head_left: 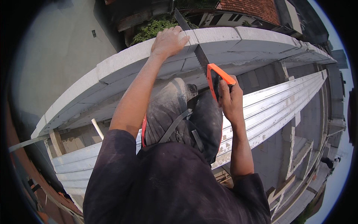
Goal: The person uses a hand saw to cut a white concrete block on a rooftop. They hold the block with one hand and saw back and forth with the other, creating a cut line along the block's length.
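Note:
A hand saw (202,59) with a dark toothed blade and an orange and black handle is in my right hand (231,96), fingers wrapped round the grip. Its blade lies across the top of a low, pale grey block wall (218,34), set in a gap between two blocks, and the tip sticks out past the far side. Just left of the blade, my left hand (167,42) is closed over the top of a light concrete block (191,37), fingertips bent over its far edge and partly hidden.
Ribbed metal decking (268,106) runs beneath me, with my knees between it and the wall. Beyond the wall the ground drops away to green leaves (158,29) and a tiled roof (253,10). A pale pipe (97,128) stands at the left; timber pieces (283,188) lie lower right.

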`<state>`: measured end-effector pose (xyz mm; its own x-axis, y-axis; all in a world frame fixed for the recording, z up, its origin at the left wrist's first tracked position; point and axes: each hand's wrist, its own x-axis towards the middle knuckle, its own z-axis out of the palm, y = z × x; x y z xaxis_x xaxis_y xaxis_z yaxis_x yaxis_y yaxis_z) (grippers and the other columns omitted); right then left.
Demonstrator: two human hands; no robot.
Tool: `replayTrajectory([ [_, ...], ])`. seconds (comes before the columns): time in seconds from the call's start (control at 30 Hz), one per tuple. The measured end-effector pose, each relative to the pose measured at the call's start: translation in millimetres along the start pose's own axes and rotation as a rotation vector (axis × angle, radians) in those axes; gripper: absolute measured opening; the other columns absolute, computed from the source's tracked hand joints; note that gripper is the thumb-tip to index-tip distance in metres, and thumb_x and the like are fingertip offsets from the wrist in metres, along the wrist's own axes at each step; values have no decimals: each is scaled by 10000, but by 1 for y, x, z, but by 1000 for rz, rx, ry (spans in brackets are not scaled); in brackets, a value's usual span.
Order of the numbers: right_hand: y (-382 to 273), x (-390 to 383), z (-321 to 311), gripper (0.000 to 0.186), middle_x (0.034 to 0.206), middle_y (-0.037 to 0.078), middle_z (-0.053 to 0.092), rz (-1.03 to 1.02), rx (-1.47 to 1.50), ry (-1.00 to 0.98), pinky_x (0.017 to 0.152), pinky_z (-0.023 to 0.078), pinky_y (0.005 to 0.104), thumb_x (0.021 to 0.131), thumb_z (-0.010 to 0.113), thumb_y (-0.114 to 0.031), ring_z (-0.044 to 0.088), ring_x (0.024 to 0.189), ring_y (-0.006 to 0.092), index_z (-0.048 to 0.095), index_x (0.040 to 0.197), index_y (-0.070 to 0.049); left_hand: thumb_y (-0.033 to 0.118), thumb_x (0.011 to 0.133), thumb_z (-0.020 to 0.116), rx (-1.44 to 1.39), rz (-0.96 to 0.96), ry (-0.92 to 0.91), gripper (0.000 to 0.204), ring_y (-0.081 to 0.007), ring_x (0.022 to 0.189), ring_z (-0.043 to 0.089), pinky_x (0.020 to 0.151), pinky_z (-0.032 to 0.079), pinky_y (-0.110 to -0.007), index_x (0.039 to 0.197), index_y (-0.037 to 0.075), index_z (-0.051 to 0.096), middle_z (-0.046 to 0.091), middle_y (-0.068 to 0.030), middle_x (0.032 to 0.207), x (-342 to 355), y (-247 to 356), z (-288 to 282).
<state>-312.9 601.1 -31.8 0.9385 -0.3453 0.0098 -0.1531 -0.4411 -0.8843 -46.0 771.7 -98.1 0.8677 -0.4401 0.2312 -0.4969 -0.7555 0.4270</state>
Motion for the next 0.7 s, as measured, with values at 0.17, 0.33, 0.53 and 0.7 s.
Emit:
replayTrajectory([
  [0.17, 4, -58, -14, 316, 768, 120, 657, 57, -23, -35, 652, 493, 353, 1154, 531, -263, 618, 665, 184, 595, 1251, 32, 533, 1030, 590, -9, -28, -31, 574, -411, 1221, 677, 1102, 472, -513, 1326, 48, 675, 739, -244, 1258, -3, -5, -6],
  [0.33, 47, -125, -34, 301, 705, -14, 524, -30, 11, -11, 511, 404, 231, 1161, 524, -288, 497, 544, 44, 582, 1231, -1, 517, 1037, 578, -4, -49, -3, 588, -436, 1213, 672, 1096, 468, -529, 1338, 18, 649, 733, -276, 1234, -8, 1, -1],
  [0.53, 27, -23, 11, 303, 782, 149, 634, -21, 65, 31, 691, 488, 342, 1138, 582, -267, 611, 703, 203, 621, 1211, 25, 439, 1059, 561, -43, -39, -40, 527, -429, 1243, 642, 1105, 459, -537, 1325, -11, 626, 711, -274, 1257, -3, 3, -5],
  [0.7, 19, -75, -17, 349, 747, 65, 615, -69, 178, 73, 673, 471, 294, 1152, 552, -309, 589, 652, 139, 617, 1186, 32, 378, 1063, 538, -6, -48, 49, 467, -421, 1267, 621, 1098, 462, -543, 1309, -10, 623, 694, -261, 1294, -1, 3, -4],
])
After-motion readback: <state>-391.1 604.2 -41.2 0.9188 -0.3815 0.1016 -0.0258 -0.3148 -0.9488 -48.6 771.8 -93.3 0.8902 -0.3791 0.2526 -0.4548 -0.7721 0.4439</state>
